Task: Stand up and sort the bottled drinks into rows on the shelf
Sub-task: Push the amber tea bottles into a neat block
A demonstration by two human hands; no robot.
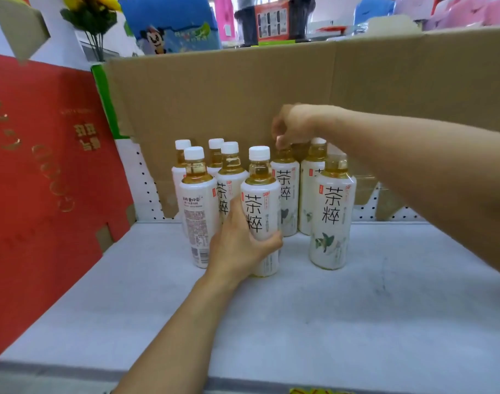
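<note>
Several tea bottles with white labels and white caps stand upright in a cluster at the back of the grey shelf (357, 322). My left hand (240, 245) grips the lower body of the front middle bottle (261, 194). My right hand (293, 126) reaches over from the right and pinches the cap of a back-row bottle (285, 191); its cap is hidden under my fingers. Another bottle (332, 220) stands alone at the front right, and one with its label turned to the text side (197, 211) stands at the front left.
A brown cardboard sheet (243, 98) stands behind the bottles against a white pegboard (146, 180). A red cardboard panel (44, 180) leans along the left side. Above the cardboard are artificial flowers, a blue box and other goods. The shelf's front edge runs along the bottom.
</note>
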